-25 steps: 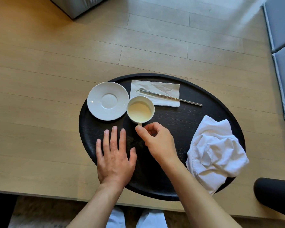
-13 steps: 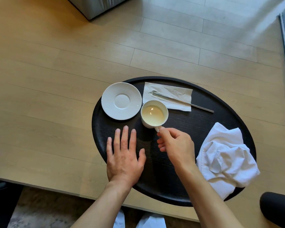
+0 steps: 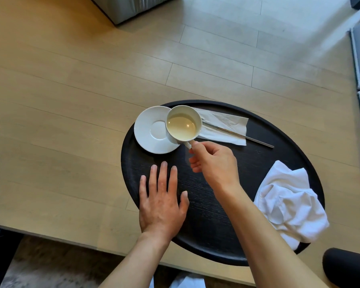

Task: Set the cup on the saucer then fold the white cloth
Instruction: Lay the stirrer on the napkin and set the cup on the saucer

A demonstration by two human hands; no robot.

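The cup [image 3: 183, 124] has left the tray [image 3: 208, 221]: half a second ago it stood on the dark surface beside the saucer [image 3: 152, 129], and now the right hand [image 3: 213, 163] pinches its handle between thumb and fingers and carries it above the saucer's right edge, overlapping the rim in this view. It holds pale liquid and looks slightly tilted. The left hand [image 3: 161, 201] lies flat and open on the tray's near left part, palm down, fingers spread, much as before. The cloth [image 3: 289, 202] stays crumpled on the tray's right edge, untouched. A napkin [image 3: 222, 126] with a thin metal utensil [image 3: 247, 137] on it lies behind the cup, as earlier
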